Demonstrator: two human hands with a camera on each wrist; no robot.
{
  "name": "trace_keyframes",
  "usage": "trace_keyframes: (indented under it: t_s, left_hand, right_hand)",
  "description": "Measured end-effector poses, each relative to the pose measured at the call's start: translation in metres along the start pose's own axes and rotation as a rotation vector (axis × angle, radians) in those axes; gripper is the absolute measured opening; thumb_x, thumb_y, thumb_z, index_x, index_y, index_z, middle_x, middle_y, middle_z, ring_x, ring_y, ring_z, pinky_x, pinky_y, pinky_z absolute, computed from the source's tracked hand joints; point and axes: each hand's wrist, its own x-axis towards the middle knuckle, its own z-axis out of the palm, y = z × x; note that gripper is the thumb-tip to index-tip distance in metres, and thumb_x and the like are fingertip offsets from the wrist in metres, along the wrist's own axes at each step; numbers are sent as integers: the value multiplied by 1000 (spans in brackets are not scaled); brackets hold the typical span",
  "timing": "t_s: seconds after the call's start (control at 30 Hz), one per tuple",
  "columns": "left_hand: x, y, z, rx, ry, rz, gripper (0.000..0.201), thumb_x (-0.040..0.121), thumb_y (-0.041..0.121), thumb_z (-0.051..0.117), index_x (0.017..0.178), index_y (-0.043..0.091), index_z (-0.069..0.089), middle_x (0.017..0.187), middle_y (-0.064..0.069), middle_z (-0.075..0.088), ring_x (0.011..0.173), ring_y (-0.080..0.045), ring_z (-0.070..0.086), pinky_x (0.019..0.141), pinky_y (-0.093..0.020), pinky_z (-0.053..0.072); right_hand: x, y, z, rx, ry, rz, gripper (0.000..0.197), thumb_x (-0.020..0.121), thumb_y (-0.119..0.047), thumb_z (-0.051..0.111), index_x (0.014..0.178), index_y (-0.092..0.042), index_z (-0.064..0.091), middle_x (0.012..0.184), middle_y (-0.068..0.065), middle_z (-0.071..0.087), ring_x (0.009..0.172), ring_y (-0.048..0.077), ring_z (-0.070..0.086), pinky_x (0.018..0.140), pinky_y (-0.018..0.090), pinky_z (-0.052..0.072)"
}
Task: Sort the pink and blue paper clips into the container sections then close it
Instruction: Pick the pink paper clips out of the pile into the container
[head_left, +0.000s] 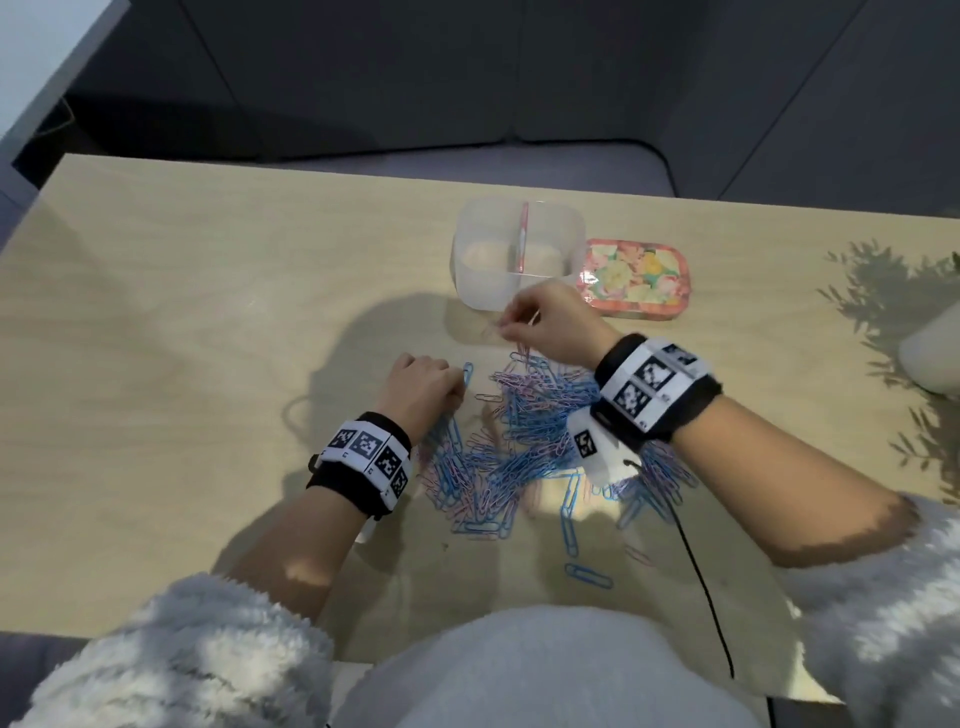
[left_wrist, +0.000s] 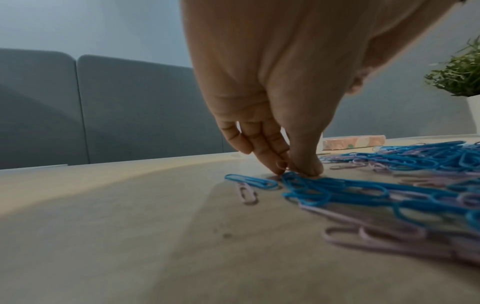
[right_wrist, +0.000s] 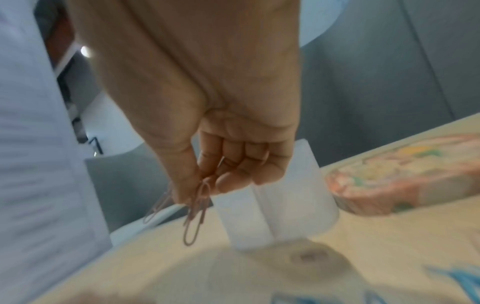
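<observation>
Translucent white plastic formed the square container (head_left: 517, 249), which stood open toward the far edge of the pale wooden table (head_left: 182, 312), split by a thin central divider into two sections that both looked empty. Its flowered pink lid (head_left: 636, 278) lay flat just beside its right wall, presumably set there so the mouth stayed free for dropping clips in and the lid stayed within reach for closing.

The mixed heap of blue and pink wire paper clips (head_left: 535, 415) was spread across the middle of the table toward the near edge, between the two forearms, so either hand could pick from it.

The right hand (head_left: 550, 327) was raised just in front of the container's near wall. In the right wrist view its thumb and fingertips (right_wrist: 228, 181) pinched a few pink paper clips (right_wrist: 197, 211) by their upper ends, so the clips dangled below the grip, off the table and short of the rim.

The left hand (left_wrist: 272, 115) was down at the heap's left margin, thumb and forefinger tips closing on the end of a blue paper clip (left_wrist: 311, 185) that lay on the wood with the rest beneath the fingertips; whether it was properly grasped could not be told.

The sorting looked barely begun.
</observation>
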Motion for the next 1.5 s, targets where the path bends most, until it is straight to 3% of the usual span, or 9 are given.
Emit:
trace_keyframes:
  t_s: [0.23,0.4,0.57,0.67,0.8,1.0,1.2,1.3,1.5]
  left_hand:
    - [-7,-1,6,77,70,-113,19,91,31,47,102,21,59,106,-1,63,100,-25,55,90,-35,30]
    - [-8,-2,9,41,48,-104,19,95,27,41,102,20,57,108,0,63,105,-23,52,92,-32,27]
    - [-13,-1,10,97,81,-154,23,92,36,46,105,20,56,111,-2,57,104,-24,52,91,-35,30]
    - [-17,-1,11,73,73,-165,23,93,39,45,103,21,54,108,1,60,104,-23,53,91,-34,29]
    - [-15,1,10,92,55,-144,22,94,34,43,103,18,54,109,-2,58,105,-24,51,91,-34,30]
    - [-5,3,2,-35,126,-173,14,93,25,44,97,16,54,102,-2,64,100,-25,53,89,-35,30]
    - [0,1,-3,-55,137,-242,17,93,27,45,99,15,54,105,-5,61,101,-28,53,89,-39,32]
    - [2,7,0,-45,165,-191,20,92,26,46,108,17,54,113,-4,58,106,-27,51,92,-38,34]
    - [10,31,6,-87,37,-43,22,91,35,49,104,19,56,111,-2,57,107,-23,50,93,-36,33]
  right_hand:
    - [57,-24,-42,300,343,72,18,79,-11,70,64,-15,62,59,-4,54,56,8,49,58,19,43]
    - [76,-24,-35,291,357,136,15,83,-7,62,83,7,68,86,11,68,59,9,57,61,28,53]
    - [50,-11,-30,335,365,110,14,85,2,53,82,2,66,65,2,58,46,5,55,43,18,49]
    - [23,15,-11,197,210,124,18,88,-1,52,77,-5,65,68,-1,60,60,12,58,58,26,53]
    - [13,52,22,-215,132,92,22,89,-4,50,102,-1,68,105,14,68,98,29,63,91,41,51]
    - [2,66,42,-505,27,2,21,87,-5,54,106,-5,62,112,11,54,105,29,50,80,41,51]
    - [-21,84,28,-225,96,184,14,77,4,57,81,-7,66,89,14,68,86,27,61,76,28,46]
    - [-26,85,18,-135,50,270,12,75,-3,63,69,-13,64,77,10,68,77,25,63,77,35,53]
    - [-26,68,24,-384,190,158,21,85,-7,52,100,-8,68,104,14,64,100,32,56,82,37,48]
